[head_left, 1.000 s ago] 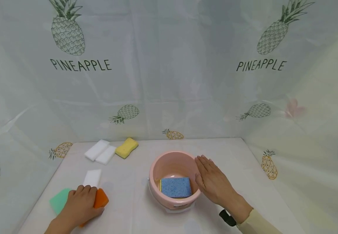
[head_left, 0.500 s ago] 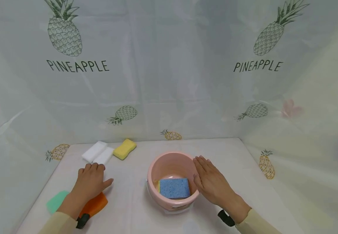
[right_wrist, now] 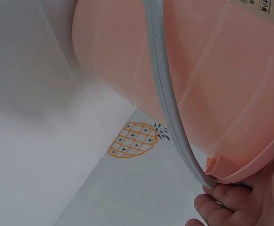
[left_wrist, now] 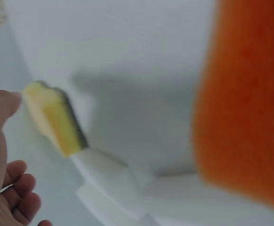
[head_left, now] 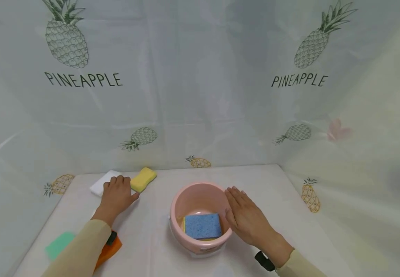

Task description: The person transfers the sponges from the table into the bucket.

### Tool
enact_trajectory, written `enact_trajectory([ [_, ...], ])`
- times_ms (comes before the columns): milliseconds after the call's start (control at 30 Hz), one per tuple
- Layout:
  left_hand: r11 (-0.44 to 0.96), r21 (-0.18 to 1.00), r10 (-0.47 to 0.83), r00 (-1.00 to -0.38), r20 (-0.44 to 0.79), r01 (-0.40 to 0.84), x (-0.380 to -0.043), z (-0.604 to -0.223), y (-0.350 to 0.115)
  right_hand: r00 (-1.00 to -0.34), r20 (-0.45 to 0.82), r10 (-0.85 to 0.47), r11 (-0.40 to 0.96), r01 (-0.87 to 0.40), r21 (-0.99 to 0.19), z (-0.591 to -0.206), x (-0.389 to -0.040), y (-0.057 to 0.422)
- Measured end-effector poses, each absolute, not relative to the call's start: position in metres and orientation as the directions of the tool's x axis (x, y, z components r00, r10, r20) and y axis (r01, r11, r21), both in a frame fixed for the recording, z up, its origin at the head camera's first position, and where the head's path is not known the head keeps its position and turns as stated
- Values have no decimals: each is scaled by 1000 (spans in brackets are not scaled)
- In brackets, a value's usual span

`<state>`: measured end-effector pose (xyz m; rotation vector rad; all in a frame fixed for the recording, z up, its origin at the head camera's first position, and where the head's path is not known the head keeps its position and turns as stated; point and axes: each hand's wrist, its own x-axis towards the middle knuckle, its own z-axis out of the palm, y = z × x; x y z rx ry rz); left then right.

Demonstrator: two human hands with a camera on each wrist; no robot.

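Observation:
My left hand (head_left: 116,196) reaches over the white sponges (head_left: 104,182) at the far left, partly covering them, close to a yellow sponge (head_left: 144,179). In the left wrist view its thumb and loosely bent fingers hold nothing, and the yellow sponge (left_wrist: 56,117) has a dark layer on one face. My right hand (head_left: 246,215) rests with straight fingers against the right rim of a pink bucket (head_left: 180,238). Inside the bucket lies a blue sponge (head_left: 202,226) with a little yellow showing beside it. The right wrist view shows the fingers at the rim beside the bucket's grey handle (right_wrist: 162,80).
An orange sponge (head_left: 109,252) lies under the left forearm, partly hidden. Left of it is a mint-green sponge (head_left: 59,244). The white table (head_left: 269,184) meets a pineapple-print curtain (head_left: 200,96) at the back and sides.
My left hand has left the orange sponge and moved forward to the white sponges at the back. My right hand has stayed on the bucket's rim. The view has shifted slightly.

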<state>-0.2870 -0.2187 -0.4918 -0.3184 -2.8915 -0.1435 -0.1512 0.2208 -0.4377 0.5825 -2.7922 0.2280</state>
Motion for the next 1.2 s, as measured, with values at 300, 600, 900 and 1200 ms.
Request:
enact_trajectory([
  [300, 978, 17, 196, -954, 229, 206, -306, -507, -222, -890, 267, -368, 911, -403, -88, -439, -151, 217],
  [600, 986, 46, 151, -979, 133, 158, -316, -510, -219, -898, 254, -358, 917, -390, -86, -439, -150, 216],
  [900, 989, 64, 127, -990, 61, 130, -321, -510, -216, -903, 246, -351, 922, -380, -80, -439, -151, 215],
  [1200, 981, 72, 171, -976, 132, 181, -334, -516, -208, -902, 261, -344, 924, -375, -78, -437, -152, 218],
])
